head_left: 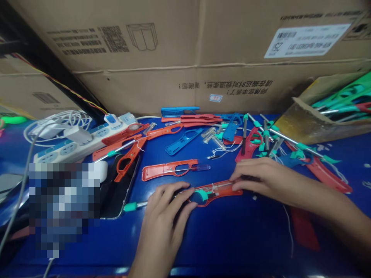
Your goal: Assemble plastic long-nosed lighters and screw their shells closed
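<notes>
L→R: power strip point(78, 141) far left, not involved. My left hand point(165, 216) lies over the orange lighter body point(216, 191) near its teal nozzle end, fingers point(181, 193) together, pressing it onto the blue table point(232, 239). Right hand point(266, 177) caps the other end, fingers curled; can't tell if pinching. I'd keep the shell flat, wire inside, press evenly. Spare parts pile point(261, 139) behind.

We saw shiny blue table point(232, 239), smooth red plastic lighter shell point(220, 189), rough brown cardboard box point(174, 58), shiny metal rods point(278, 135).
</notes>
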Demonstrator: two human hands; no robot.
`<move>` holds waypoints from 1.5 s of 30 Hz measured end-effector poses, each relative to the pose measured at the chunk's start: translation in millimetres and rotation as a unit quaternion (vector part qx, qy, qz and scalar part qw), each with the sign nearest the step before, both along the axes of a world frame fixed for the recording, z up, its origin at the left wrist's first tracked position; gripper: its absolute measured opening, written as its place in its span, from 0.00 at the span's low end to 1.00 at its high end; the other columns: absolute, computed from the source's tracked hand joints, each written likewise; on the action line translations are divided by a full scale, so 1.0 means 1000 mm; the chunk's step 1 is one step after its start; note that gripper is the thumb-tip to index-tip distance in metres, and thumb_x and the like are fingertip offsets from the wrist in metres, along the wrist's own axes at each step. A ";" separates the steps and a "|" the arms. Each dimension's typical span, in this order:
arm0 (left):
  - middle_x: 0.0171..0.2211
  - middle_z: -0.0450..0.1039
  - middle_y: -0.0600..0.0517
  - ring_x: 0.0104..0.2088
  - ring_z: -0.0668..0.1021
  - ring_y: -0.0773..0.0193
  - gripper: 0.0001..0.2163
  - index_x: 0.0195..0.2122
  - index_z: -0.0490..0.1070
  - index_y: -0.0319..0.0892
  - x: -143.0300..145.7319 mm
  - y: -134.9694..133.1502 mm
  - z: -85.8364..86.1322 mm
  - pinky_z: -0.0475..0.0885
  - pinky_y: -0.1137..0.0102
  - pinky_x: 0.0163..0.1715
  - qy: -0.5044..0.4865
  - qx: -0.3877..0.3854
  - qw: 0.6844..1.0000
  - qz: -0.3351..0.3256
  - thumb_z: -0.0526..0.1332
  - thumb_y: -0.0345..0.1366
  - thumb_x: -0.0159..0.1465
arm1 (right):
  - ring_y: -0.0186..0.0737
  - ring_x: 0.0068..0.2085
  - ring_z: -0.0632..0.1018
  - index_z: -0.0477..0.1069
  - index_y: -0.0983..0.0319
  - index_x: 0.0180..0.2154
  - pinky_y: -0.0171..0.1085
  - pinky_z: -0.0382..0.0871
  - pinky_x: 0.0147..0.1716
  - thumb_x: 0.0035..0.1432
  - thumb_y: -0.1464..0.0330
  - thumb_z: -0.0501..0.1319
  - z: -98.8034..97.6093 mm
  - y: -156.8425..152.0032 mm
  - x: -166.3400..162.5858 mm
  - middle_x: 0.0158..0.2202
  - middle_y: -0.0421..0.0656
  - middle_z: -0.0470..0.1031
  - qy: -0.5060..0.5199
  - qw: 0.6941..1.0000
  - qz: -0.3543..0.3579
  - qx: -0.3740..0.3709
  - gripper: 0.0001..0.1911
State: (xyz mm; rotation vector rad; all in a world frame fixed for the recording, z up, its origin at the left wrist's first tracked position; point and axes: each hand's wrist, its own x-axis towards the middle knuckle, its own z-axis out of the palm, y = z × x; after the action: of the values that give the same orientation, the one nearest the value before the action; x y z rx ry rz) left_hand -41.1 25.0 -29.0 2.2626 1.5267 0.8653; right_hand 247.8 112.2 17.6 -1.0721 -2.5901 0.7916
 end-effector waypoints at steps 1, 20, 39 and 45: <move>0.54 0.76 0.50 0.52 0.75 0.53 0.13 0.55 0.74 0.52 0.000 0.000 0.000 0.74 0.55 0.49 0.002 0.000 1.000 0.000 0.62 0.35 0.70 | 0.37 0.36 0.79 0.78 0.57 0.41 0.35 0.68 0.35 0.70 0.58 0.58 0.001 -0.001 0.001 0.37 0.41 0.80 -0.009 1.000 0.003 0.008 0.13; 0.51 0.77 0.49 0.52 0.75 0.53 0.10 0.51 0.76 0.48 0.005 0.001 0.006 0.71 0.55 0.51 -0.004 0.000 1.000 0.012 0.62 0.35 0.70 | 0.39 0.39 0.78 0.77 0.60 0.40 0.38 0.68 0.40 0.68 0.59 0.61 0.015 0.004 -0.001 0.40 0.42 0.79 -0.008 0.999 0.025 -0.029 0.12; 0.53 0.77 0.49 0.52 0.77 0.56 0.12 0.54 0.74 0.45 0.034 0.006 0.005 0.72 0.58 0.50 0.095 0.093 0.989 -0.062 0.60 0.37 0.72 | 0.37 0.32 0.76 0.77 0.60 0.36 0.36 0.63 0.32 0.65 0.59 0.62 0.012 0.006 -0.004 0.32 0.40 0.80 -0.018 0.999 -0.011 -0.035 0.12; 0.52 0.78 0.49 0.50 0.77 0.55 0.11 0.52 0.76 0.46 0.036 0.006 0.006 0.73 0.59 0.45 0.121 0.123 0.984 -0.051 0.60 0.37 0.72 | 0.37 0.31 0.76 0.77 0.61 0.35 0.36 0.63 0.31 0.66 0.58 0.61 0.013 0.006 -0.003 0.31 0.41 0.79 -0.023 0.999 -0.004 -0.044 0.14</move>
State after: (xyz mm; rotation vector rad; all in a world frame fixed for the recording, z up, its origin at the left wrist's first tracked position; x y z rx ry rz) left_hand -5.4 31.1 -23.0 2.6852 1.4500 0.8138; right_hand 244.9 118.5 30.8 -1.1366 -2.6091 0.8985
